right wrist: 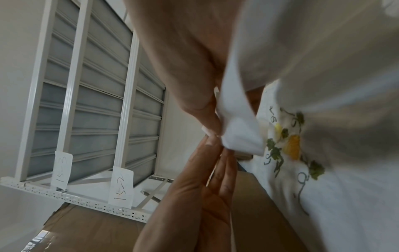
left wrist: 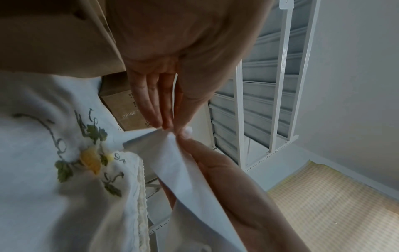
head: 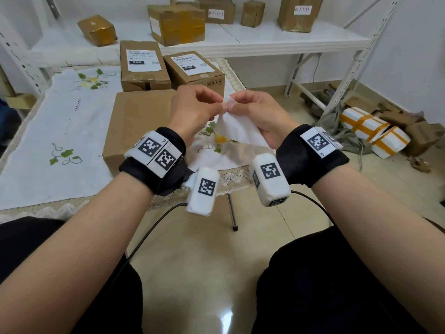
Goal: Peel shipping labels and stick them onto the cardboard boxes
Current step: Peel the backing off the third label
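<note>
Above the embroidered tablecloth point(head: 72, 112), left hand point(head: 192, 109) and right hand point(head: 255, 114) raised, both pinching one label sheet point(head: 237, 130) corner.

White walls, glossy beige tiled floor point(head: 204, 249) — white metal shelving point(head: 265, 42) behind an embroidered tablecloth point(head: 60, 131).

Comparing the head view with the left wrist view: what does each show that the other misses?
Only the head view shows the two labelled brown cardboard boxes, the large plain cardboard box still unlabelled, and the white shelf of parcels. Only the left wrist view shows the fingertips close up, meeting at the sheet's corner. Both show the left hand and right hand pinching the white label sheet over the embroidered white tablecloth.
</note>
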Action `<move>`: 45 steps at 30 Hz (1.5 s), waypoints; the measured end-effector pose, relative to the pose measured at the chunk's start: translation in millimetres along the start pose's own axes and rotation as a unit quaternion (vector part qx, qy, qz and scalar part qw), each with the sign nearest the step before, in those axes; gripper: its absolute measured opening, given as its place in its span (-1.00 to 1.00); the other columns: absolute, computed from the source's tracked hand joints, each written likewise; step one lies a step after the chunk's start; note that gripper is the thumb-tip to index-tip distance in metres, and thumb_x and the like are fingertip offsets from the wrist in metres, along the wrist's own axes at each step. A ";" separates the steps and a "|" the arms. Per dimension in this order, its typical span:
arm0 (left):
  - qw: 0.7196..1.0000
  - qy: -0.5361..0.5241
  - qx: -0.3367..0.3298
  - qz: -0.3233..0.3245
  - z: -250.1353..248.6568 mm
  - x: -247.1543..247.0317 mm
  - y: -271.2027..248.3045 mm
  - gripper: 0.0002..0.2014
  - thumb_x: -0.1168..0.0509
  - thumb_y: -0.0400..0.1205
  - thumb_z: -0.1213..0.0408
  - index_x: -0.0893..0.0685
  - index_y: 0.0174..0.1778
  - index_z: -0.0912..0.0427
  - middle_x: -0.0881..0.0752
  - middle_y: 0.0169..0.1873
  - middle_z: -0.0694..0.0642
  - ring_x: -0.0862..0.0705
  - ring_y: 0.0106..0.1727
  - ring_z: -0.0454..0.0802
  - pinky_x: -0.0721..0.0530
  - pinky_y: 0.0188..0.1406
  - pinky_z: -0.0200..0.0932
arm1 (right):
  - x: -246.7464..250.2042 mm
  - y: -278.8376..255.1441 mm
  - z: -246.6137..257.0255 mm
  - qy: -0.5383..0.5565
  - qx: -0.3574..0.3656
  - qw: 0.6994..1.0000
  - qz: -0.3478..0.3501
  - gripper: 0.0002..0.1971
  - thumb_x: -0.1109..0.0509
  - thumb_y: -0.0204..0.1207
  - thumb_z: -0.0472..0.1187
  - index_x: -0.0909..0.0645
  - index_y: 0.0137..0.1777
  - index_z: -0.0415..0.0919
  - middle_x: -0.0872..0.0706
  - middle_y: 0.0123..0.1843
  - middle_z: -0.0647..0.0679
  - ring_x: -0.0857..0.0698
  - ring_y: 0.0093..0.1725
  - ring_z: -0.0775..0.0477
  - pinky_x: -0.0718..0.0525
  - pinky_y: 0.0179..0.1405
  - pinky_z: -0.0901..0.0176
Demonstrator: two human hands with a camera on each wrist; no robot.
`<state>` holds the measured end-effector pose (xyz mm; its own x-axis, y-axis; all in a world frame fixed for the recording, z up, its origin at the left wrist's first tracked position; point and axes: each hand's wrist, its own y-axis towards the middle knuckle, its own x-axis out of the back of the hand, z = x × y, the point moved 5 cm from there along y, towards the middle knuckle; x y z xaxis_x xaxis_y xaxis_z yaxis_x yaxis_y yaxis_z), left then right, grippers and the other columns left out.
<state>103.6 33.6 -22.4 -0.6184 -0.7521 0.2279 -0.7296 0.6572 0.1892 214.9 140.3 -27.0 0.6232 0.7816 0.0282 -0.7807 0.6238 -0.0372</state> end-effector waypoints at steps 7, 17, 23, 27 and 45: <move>1.000 0.012 0.011 0.021 5.0 -2.5 0.8 -0.81 -0.66 0.41 0.42 -0.84 -0.14 0.16 -0.80 -0.26 0.10 -0.74 -0.21 -0.08 -0.78 -0.13 -0.17 | 0.4 4.0 -5.3 -0.041 -0.012 0.999 -0.005 -0.82 -0.48 0.52 -0.51 -0.65 -0.18 -0.23 -0.72 -0.23 -0.15 -0.69 -0.17 -0.12 -0.67 -0.04 0.00; 1.000 -0.008 0.014 -0.020 8.6 -3.1 3.6 -0.74 -0.62 0.51 0.36 -0.62 -0.15 0.10 -0.75 -0.25 0.21 -0.74 -0.29 0.03 -0.78 -0.23 -0.10 | 0.4 1.5 -6.1 -0.074 -0.009 0.997 -0.026 -0.72 -0.38 0.54 -0.51 -0.54 -0.31 -0.16 -0.63 -0.36 -0.02 -0.59 -0.27 0.00 -0.57 -0.22 0.20; 0.999 0.029 -0.001 -0.016 11.1 -2.2 6.3 -0.82 -0.55 0.57 0.34 -0.73 -0.28 0.03 -0.76 -0.38 0.08 -0.70 -0.37 -0.06 -0.70 -0.24 -0.15 | -4.5 -1.0 -5.2 -0.069 -0.003 0.998 -0.015 -0.74 -0.36 0.52 -0.52 -0.54 -0.26 -0.16 -0.63 -0.30 -0.07 -0.59 -0.22 -0.04 -0.57 -0.14 0.16; 0.996 0.084 -0.038 -0.011 5.6 -4.3 4.9 -0.83 -0.56 0.53 0.29 -0.77 -0.33 -0.03 -0.75 -0.38 -0.05 -0.66 -0.32 -0.14 -0.65 -0.16 -0.18 | -5.6 -1.3 -5.7 -0.003 -0.026 0.999 -0.019 -0.87 -0.41 0.58 -0.34 -0.57 -0.14 -0.12 -0.70 -0.14 -0.04 -0.65 -0.24 0.00 -0.58 -0.21 0.20; 0.988 0.102 -0.112 -0.022 -16.3 -8.9 -8.9 -0.84 -0.36 0.57 0.45 -0.63 -0.01 0.12 -0.69 -0.18 -0.11 -0.70 -0.11 -0.06 -0.71 0.06 0.03 | -1.1 -1.9 -7.3 0.064 0.006 0.997 -0.052 -0.83 -0.51 0.54 -0.48 -0.67 -0.13 -0.21 -0.73 -0.22 -0.10 -0.69 -0.25 -0.01 -0.67 -0.17 0.23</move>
<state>120.4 35.2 -10.6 -0.5001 -0.7693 0.3977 -0.6576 0.6362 0.4037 216.1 138.2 -34.3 0.7005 0.7070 -0.0970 -0.7121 0.7015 -0.0293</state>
